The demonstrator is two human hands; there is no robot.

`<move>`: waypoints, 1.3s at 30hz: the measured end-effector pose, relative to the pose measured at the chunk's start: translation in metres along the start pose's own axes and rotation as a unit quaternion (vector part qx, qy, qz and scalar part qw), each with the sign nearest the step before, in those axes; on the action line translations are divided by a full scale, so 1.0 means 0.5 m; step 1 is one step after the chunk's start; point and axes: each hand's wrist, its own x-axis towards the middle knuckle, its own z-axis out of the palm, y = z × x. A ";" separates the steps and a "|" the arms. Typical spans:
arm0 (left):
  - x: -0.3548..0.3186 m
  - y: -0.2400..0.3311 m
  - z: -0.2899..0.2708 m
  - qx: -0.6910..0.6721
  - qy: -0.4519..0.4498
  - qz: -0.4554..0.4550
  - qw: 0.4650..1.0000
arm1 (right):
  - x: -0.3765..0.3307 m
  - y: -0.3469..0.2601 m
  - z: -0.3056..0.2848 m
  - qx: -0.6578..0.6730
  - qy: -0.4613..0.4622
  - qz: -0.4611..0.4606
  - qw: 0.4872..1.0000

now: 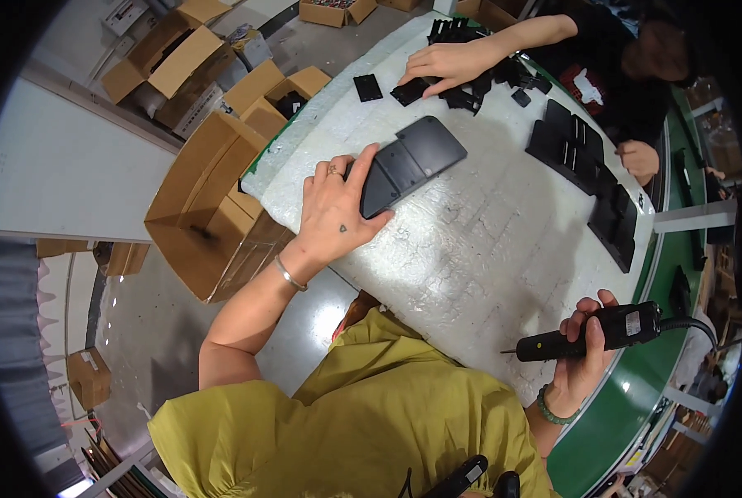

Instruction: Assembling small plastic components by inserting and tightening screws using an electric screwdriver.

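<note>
My left hand [338, 203] is closed around the near end of a black plastic housing [412, 162], thumb on the near side and fingers over the far side. The housing is held over the white padded tabletop [454, 249]; whether it touches the surface I cannot tell. In my right hand [585, 353] is a black electric screwdriver [611, 328], gripped around its body. Its bit points left over the table's near right edge, well apart from the housing, and a cord runs off to the right.
Opposite, a co-worker's hand [450, 66] touches small black parts beside a pile [462, 33]. Their other hand [638, 159] is near stacked black housings [566, 145] on the right. An open cardboard box [209, 207] stands left of the table. A green surface [611, 440] borders the right side.
</note>
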 end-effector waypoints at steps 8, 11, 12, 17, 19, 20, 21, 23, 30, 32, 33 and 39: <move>-0.017 -0.156 -0.088 -0.111 0.225 -0.150 0.956 | -0.010 -0.021 -0.060 -0.006 0.085 -0.019 0.996; -0.080 -0.345 -0.172 0.130 0.262 -0.160 0.943 | 0.008 -0.027 -0.051 -0.002 0.104 -0.008 0.994; -0.088 -0.353 -0.180 0.188 0.291 -0.152 0.926 | 0.013 -0.023 -0.048 0.001 0.101 -0.009 0.995; 0.050 -0.221 -0.125 -0.176 0.175 -0.078 0.965 | 0.017 -0.043 -0.051 -0.009 0.097 -0.023 0.995; 0.136 -0.065 -0.051 -0.219 0.052 0.013 0.974 | 0.011 -0.049 -0.060 -0.014 0.102 -0.029 0.994; 0.174 0.038 -0.011 -0.179 0.000 0.078 0.981 | 0.006 -0.047 -0.066 -0.027 0.108 -0.033 0.993; 0.204 0.114 0.020 -0.189 -0.037 0.159 0.968 | 0.000 -0.055 -0.072 -0.022 0.118 -0.038 0.992; 0.264 0.216 0.100 -0.175 -0.047 0.310 0.933 | -0.019 -0.068 -0.076 -0.022 0.131 -0.046 0.990; 0.328 0.394 0.238 -0.084 0.026 0.319 0.944 | -0.089 -0.094 -0.145 -0.056 0.243 -0.093 0.964; 0.316 0.430 0.271 -0.130 -0.023 0.359 0.924 | -0.102 -0.095 -0.169 -0.055 0.269 -0.097 0.957; 0.305 0.456 0.290 -0.146 -0.041 0.430 0.890 | -0.109 -0.093 -0.177 -0.052 0.280 -0.092 0.954; 0.301 0.588 0.398 -0.090 -0.055 0.518 0.849 | -0.117 -0.082 -0.190 -0.012 0.271 -0.111 0.956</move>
